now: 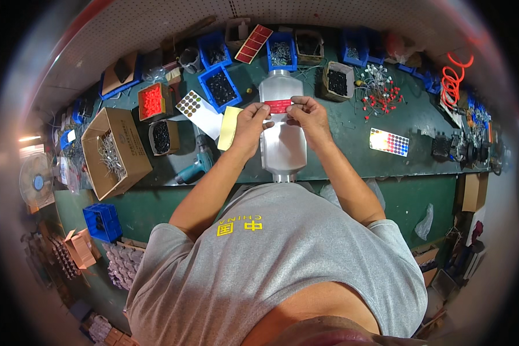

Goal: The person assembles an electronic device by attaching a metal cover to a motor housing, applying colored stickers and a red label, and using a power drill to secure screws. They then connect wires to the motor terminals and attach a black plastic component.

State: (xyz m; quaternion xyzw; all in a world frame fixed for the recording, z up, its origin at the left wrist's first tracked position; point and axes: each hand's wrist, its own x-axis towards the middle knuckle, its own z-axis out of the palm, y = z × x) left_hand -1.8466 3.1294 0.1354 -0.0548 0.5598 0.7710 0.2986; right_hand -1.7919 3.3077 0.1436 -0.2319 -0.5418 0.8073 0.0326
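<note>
- Closest to the lens: grey short-sleeved shirt (323, 254) with yellow print, leaning toward a green workbench (340, 164).
- Just beyond, at the bench's near edge: silver metal canister (285, 150), laid lengthwise away from the body, with a narrower neck at each end.
- Held crosswise over the canister's far half: red label (278, 106), roughly level, spanning the gap between two bare hands.
- At one end of the label, left hand (252, 126): thumb and forefinger pinched together on it, other fingers loosely curled.
- At the opposite end, right hand (310, 119): thumb and fingertips likewise closed on the label.
- Judged step in hand: lining up the label on the canister; impossible to tell, from above, any contact with the metal.
- Called for next, in all likelihood: squaring the label to the curve, then smoothing outward with even pressure against creases.
- Close by: yellow sheet (227, 131) beside the left hand, teal power drill (197, 165) left of that forearm, sheet of red labels (254, 44) toward the bench's far side.
</note>
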